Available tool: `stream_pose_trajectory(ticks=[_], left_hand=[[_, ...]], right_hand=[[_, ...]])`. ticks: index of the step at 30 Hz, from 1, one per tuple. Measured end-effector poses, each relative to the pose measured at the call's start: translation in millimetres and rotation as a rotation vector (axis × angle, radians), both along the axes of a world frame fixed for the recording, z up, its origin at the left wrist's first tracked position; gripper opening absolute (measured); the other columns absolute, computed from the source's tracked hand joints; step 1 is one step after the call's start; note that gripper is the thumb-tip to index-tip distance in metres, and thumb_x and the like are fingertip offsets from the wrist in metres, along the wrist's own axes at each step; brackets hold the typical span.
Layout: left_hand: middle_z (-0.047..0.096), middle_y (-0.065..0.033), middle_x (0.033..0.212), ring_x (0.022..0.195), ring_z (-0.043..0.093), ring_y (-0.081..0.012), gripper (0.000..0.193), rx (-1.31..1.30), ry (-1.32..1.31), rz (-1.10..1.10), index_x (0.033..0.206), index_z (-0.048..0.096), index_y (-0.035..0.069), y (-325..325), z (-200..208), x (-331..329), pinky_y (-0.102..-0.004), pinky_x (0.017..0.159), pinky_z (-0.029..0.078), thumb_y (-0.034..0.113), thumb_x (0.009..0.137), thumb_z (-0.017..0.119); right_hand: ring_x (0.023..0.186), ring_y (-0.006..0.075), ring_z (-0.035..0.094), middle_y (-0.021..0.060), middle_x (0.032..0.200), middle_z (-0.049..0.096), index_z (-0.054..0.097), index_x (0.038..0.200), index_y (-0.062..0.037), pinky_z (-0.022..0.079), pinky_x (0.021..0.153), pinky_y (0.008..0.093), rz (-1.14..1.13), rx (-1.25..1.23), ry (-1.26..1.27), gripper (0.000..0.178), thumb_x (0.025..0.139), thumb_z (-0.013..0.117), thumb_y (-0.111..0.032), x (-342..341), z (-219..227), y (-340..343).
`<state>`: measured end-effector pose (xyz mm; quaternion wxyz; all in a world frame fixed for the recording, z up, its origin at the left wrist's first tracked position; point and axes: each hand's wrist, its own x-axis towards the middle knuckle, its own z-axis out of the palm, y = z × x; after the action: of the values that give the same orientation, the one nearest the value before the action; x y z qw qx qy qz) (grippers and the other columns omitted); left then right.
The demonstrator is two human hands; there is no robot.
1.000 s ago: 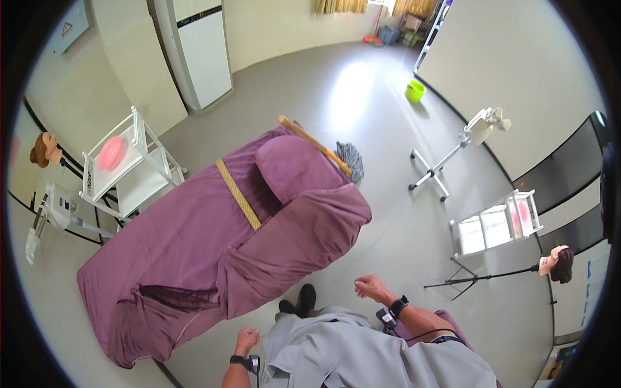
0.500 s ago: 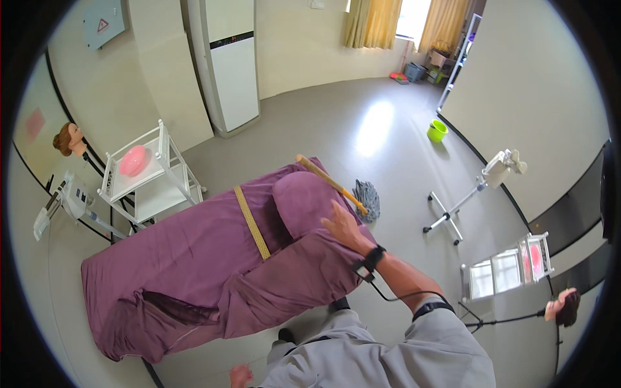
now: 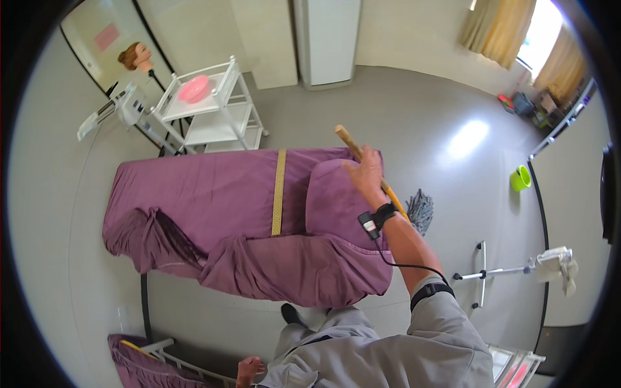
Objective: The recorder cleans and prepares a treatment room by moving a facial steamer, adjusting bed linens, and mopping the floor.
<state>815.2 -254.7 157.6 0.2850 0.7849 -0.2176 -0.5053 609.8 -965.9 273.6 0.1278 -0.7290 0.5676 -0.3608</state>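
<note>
In the head view, my right hand is at the wooden handle of the mop, though I cannot tell whether my fingers close round it. The mop slants across the end of the purple-covered bed, its gray strands showing past the edge. My left hand hangs low, partly curled, its grip unclear.

Hands numbered two: the right hand at one mop, the left hand nearer the body and to its left. Just left of the right hand were one pillow and one yellow strip, on one purple-covered bed. One white trolley with one pink bowl and one mannequin head stood far left of it; one green bucket, one wheeled stand and a second trolley, making two, showed to its right.
</note>
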Motion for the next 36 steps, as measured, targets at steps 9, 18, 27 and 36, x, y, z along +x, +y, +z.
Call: stream_pose_trajectory(ticks=[9, 18, 27, 36], left_hand=[[0.064, -0.0047, 0.096, 0.082, 0.064, -0.0247, 0.025, 0.132, -0.509, -0.874, 0.104, 0.065, 0.017, 133, -58, -50, -0.0387, 0.064, 0.051, 0.027, 0.081, 0.067], [0.057, -0.0015, 0.068, 0.059, 0.053, -0.0102, 0.023, -0.005, 0.282, 0.562, 0.080, 0.060, 0.003, 31, -32, -130, -0.0260, 0.052, 0.043, 0.019, 0.097, 0.056], [0.064, -0.0036, 0.076, 0.069, 0.061, -0.0117, 0.025, 0.053, 0.221, 0.662, 0.092, 0.067, 0.001, 82, -78, -184, -0.0262, 0.060, 0.052, 0.024, 0.093, 0.060], [0.063, -0.0038, 0.071, 0.059, 0.058, -0.0129, 0.025, 0.071, 0.175, 0.782, 0.086, 0.067, -0.001, 192, -83, -265, -0.0272, 0.054, 0.050, 0.022, 0.090, 0.059]], right_hand=[[0.074, 0.0238, 0.057, 0.0100, 0.077, 0.059, 0.061, 0.106, -0.0037, 0.047, 0.068, 0.0403, 0.346, 0.286, -0.032, 0.043, 0.078, 0.076, -0.032, -30, -54, -80], [0.067, 0.0141, 0.056, 0.0089, 0.070, 0.061, 0.066, 0.096, 0.0041, 0.046, 0.062, 0.0321, 0.280, 0.409, -0.026, 0.032, 0.090, 0.062, -0.027, -160, -67, 40], [0.064, 0.0156, 0.053, 0.0070, 0.073, 0.060, 0.064, 0.084, 0.0000, 0.047, 0.063, 0.0315, 0.708, 0.300, 0.409, 0.014, 0.087, 0.066, -0.013, -301, -95, 240], [0.064, 0.0113, 0.053, 0.0054, 0.068, 0.058, 0.066, 0.093, 0.0014, 0.045, 0.062, 0.0285, 0.903, 0.377, 0.257, 0.017, 0.088, 0.067, -0.015, -238, -12, 351]])
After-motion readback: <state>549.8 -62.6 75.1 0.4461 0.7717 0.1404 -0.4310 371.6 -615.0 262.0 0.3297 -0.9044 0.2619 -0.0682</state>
